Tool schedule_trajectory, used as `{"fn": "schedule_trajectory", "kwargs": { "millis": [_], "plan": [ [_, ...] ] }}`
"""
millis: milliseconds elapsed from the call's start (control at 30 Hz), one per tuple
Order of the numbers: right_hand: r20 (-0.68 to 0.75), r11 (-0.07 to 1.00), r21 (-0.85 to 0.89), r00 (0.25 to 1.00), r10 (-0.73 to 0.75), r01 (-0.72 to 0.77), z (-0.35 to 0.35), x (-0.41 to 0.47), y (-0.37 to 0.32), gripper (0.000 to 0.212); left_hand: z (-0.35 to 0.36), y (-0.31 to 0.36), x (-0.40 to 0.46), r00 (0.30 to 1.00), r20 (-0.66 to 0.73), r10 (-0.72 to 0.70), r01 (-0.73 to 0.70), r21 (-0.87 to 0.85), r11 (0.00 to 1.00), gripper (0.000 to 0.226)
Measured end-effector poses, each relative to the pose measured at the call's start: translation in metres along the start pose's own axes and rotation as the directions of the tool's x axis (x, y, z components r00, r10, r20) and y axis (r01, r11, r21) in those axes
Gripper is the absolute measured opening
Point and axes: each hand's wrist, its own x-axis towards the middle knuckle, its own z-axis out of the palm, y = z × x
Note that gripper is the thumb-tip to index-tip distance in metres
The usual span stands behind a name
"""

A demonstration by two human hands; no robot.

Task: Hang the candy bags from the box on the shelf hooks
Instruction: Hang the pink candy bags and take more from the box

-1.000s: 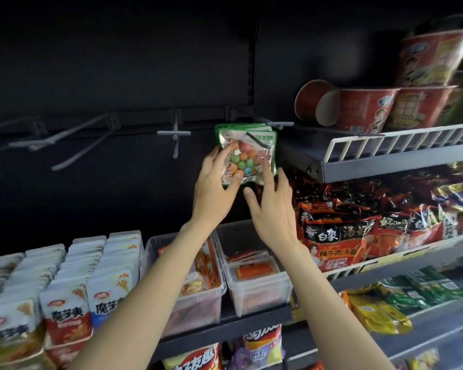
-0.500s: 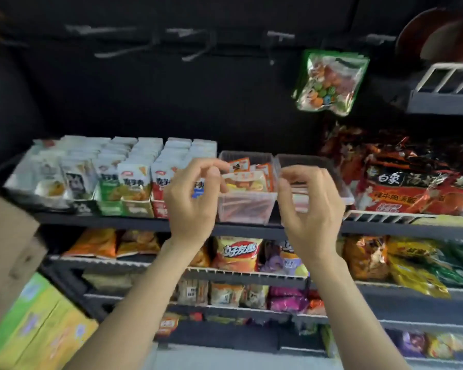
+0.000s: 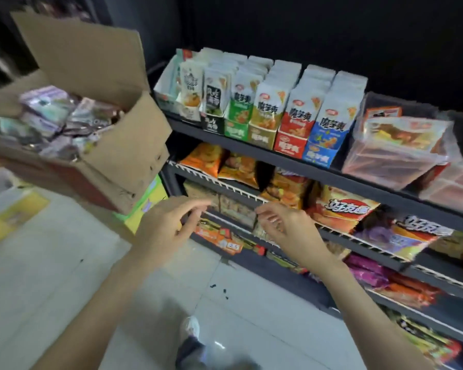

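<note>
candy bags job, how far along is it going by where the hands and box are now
Done: nothing to confirm; no hooks or hung bags are in view. In hand: nothing; the left hand and right hand are both empty, fingers loosely curled, in front of the lower shelves. Left: the open cardboard box at the left holds a pile of bags.

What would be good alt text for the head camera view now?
Two empty hands, left and right, hover before snack shelves. An open cardboard box of candy bags stands at upper left, above a pale tiled floor.
</note>
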Motion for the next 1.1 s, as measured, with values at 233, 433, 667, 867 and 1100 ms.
{"fn": "schedule_trajectory", "kwargs": {
  "millis": [233,433,667,867,1100],
  "plan": [
    [0.054,0.981,0.142,0.988,-0.142,0.133,0.074,0.109,-0.084,0.016,-0.09,-0.109,-0.02,0.926,-0.376,0.037,0.044,0.206,0.978,0.021],
    [0.075,0.956,0.187,0.967,-0.244,0.226,0.122,0.216,-0.147,0.016,-0.155,-0.233,0.019,0.936,-0.214,-0.279,0.3,0.071,0.951,0.018],
    [0.214,0.933,0.141,0.91,-0.355,0.331,0.167,0.334,-0.181,0.016,-0.186,-0.34,0.061,0.906,-0.079,-0.416,0.413,-0.054,0.909,0.032],
    [0.521,0.85,-0.088,0.752,-0.404,0.519,0.21,0.417,-0.192,0.052,-0.196,-0.401,0.084,0.897,0.173,-0.408,0.379,0.178,0.908,0.044],
    [0.764,0.737,-0.238,0.591,-0.26,0.632,0.255,0.456,-0.201,0.108,-0.229,-0.442,0.082,0.856,0.263,-0.445,0.349,0.342,0.873,0.062]
  ]
}}
